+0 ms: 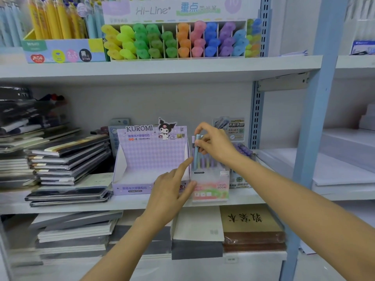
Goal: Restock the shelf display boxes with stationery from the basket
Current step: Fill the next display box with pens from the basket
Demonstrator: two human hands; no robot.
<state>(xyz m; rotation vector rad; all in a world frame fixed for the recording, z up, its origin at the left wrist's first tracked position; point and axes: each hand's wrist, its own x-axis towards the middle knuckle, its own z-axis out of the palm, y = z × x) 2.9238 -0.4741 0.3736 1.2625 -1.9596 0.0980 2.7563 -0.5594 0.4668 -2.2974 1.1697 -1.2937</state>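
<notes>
Two pens [195, 157] in right hand [215, 146], left hand [171, 189] at box [217, 192].

Bright, even overhead light w/ soft shadows; slight overall blur, wide-angle bending at edges.

The scene is seen through one wide-angle camera worn on the head, faced forward and slightly downward at a shelving unit. The middle shelf [129, 203] is held at the centre of the frame, close, at arm's reach. The upper shelf [162, 67] is taken in near the top and the lower shelf [243, 258] near the bottom. The blue upright [312, 138] is rendered leaning by the lens.
</notes>
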